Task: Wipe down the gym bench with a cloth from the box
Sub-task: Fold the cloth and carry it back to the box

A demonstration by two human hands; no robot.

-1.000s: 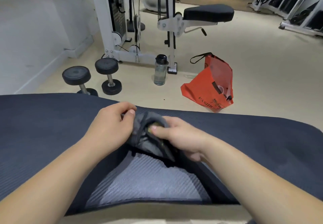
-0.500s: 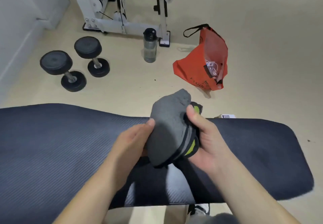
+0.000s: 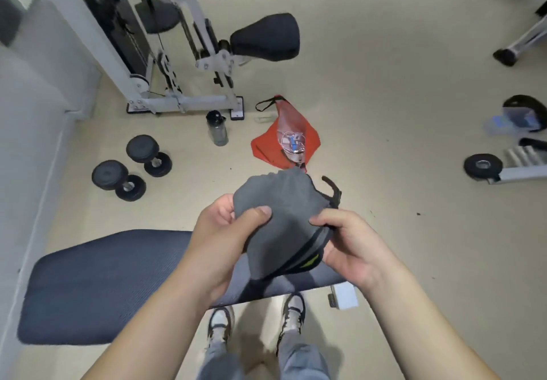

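Note:
A grey cloth [image 3: 281, 219] with a dark edge and a yellow-green patch is held up in front of me, above the bench. My left hand [image 3: 228, 228] pinches its left side with the thumb on top. My right hand [image 3: 346, 240] grips its right edge, where a dark loop sticks up. The dark blue padded gym bench [image 3: 112, 285] lies across the lower left, below my arms. A small white box [image 3: 344, 296] sits on the floor by the bench's right end.
Two black dumbbells [image 3: 130, 169] and a water bottle [image 3: 217, 129] stand on the floor beyond the bench, beside an orange bag [image 3: 266, 145]. A white cable machine with a black seat [image 3: 266, 39] fills the back. A weight plate [image 3: 482, 166] lies at the right. My shoes [image 3: 257, 317] show below.
Both hands lifted the cloth up off the bench and spread it a little. The view rose and tilted down, so the bench now looks farther below and my feet show.

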